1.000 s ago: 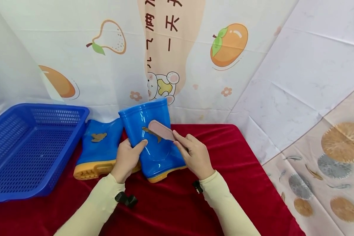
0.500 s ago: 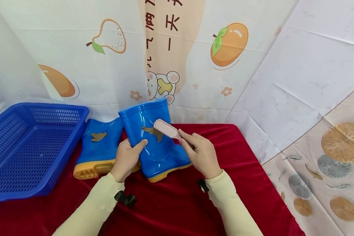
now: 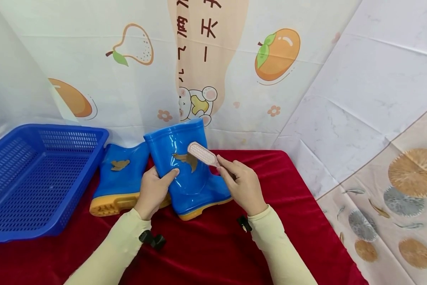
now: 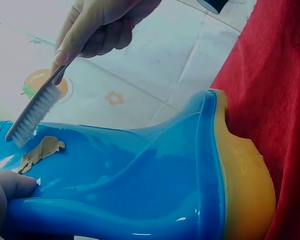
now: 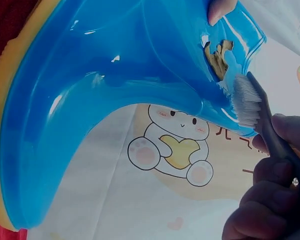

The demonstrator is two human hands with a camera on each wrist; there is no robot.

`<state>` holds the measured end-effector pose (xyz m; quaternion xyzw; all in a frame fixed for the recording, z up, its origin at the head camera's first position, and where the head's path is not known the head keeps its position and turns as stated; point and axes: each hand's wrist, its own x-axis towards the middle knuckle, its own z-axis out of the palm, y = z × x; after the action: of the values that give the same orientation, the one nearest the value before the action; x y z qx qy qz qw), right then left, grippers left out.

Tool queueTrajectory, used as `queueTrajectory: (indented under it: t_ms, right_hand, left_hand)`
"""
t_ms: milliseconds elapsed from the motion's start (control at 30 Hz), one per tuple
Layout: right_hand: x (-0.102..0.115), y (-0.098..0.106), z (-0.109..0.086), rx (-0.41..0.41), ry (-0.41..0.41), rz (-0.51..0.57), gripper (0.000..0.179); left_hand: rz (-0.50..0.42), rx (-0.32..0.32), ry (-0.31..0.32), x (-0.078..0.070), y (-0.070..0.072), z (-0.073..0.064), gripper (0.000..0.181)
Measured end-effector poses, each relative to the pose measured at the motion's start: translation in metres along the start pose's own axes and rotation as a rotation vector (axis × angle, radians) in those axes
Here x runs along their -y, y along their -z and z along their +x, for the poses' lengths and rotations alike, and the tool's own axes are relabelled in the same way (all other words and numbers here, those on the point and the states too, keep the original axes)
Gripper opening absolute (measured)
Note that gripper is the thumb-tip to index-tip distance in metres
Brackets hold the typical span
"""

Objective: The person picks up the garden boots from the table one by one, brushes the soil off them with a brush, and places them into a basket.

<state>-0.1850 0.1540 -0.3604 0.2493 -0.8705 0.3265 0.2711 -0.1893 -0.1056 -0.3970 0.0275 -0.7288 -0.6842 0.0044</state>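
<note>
A blue rain boot (image 3: 192, 184) with a yellow sole leans slightly on the table, a brown mud-like patch (image 3: 186, 160) stuck to its shaft. My left hand (image 3: 154, 190) grips the shaft, thumb lying on the front near the patch. With my right hand (image 3: 243, 185) I hold a small brush (image 3: 202, 153) by its handle. Its white bristles (image 5: 246, 100) face the shaft beside the patch in the right wrist view; whether they touch the boot is unclear. A second blue boot (image 3: 122, 186) lies to the left, bearing a similar brown patch (image 3: 119, 165).
A blue perforated plastic basket (image 3: 56, 229) stands at the far left, next to the second boot. Red cloth (image 3: 277, 190) covers the table. A printed white curtain (image 3: 138, 95) hangs directly behind the boots.
My right hand has drawn the brush rightward and tilted it, uncovering more of the brown patch, then nearly stopped. The left hand and both boots stay in place.
</note>
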Motion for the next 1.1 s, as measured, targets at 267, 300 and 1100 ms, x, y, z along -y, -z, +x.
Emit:
queueTrajectory:
  t_ms: [267,300,1100]
  right_hand:
    - [-0.002,0.0,-0.001,0.003,0.011,-0.007,0.041]
    - [-0.002,-0.001,0.0,0.003,0.011,-0.011,0.041]
    - [-0.005,-0.01,-0.002,0.017,0.068,-0.108,0.041]
  left_hand:
    - [0.087,0.091,0.026,-0.01,0.01,0.002,0.072]
    - [0.105,0.113,0.026,-0.011,0.012,0.003,0.074]
    - [0.236,0.068,-0.103,-0.014,0.02,0.002,0.06]
